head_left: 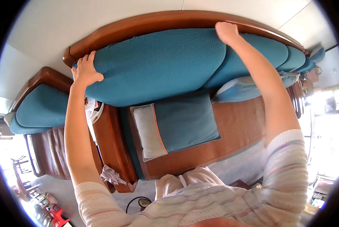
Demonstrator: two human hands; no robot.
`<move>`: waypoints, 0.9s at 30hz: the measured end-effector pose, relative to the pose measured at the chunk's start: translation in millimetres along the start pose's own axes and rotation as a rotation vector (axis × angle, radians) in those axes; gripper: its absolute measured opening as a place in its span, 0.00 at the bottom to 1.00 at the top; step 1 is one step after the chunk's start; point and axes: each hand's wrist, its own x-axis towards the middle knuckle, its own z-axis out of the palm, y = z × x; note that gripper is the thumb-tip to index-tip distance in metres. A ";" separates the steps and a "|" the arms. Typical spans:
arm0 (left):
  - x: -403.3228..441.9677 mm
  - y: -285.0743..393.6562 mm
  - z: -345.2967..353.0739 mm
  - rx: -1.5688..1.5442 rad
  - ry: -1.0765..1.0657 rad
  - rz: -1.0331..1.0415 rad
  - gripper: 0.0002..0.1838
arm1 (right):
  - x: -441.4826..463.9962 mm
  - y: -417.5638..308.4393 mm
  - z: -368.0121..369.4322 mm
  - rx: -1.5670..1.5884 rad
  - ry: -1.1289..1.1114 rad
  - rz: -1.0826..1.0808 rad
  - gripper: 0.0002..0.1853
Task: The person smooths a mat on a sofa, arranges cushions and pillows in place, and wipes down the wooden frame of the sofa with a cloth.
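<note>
Hands at sofa cushion (158,64).
Left hand (87,70) spread on its left corner; right hand (227,32) closed at its upper right, grip undetermined; pillow (186,123) below.

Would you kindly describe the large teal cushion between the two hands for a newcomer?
Start with the long brown wooden sofa against the white wall. At its left end leans the large waffle-textured teal fabric cushion. Unlike the teal back cushions to its right, it has the left hand and the right hand at its upper corners.
</note>
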 end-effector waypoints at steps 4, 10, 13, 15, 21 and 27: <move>3.9 -10.3 1.5 -0.028 -0.043 -0.042 0.52 | 1.2 6.2 8.6 0.097 -0.030 0.159 0.12; 15.0 -15.0 -1.7 -0.012 -0.148 -0.069 0.52 | 5.8 9.1 9.0 0.235 0.001 0.256 0.11; 14.6 -11.6 -6.4 0.052 -0.179 -0.069 0.52 | -10.6 4.7 -5.1 0.337 0.143 0.159 0.09; 1.1 -6.2 -6.4 0.126 -0.025 0.045 0.50 | -27.1 -1.6 -9.8 0.399 0.256 -0.035 0.11; 0.1 30.9 2.1 -0.004 0.160 0.418 0.51 | -57.4 -28.1 3.0 0.254 0.183 -0.428 0.42; 28.0 -22.3 -5.2 -0.104 -0.193 0.126 0.48 | -31.8 -5.1 12.8 0.319 -0.041 -0.322 0.56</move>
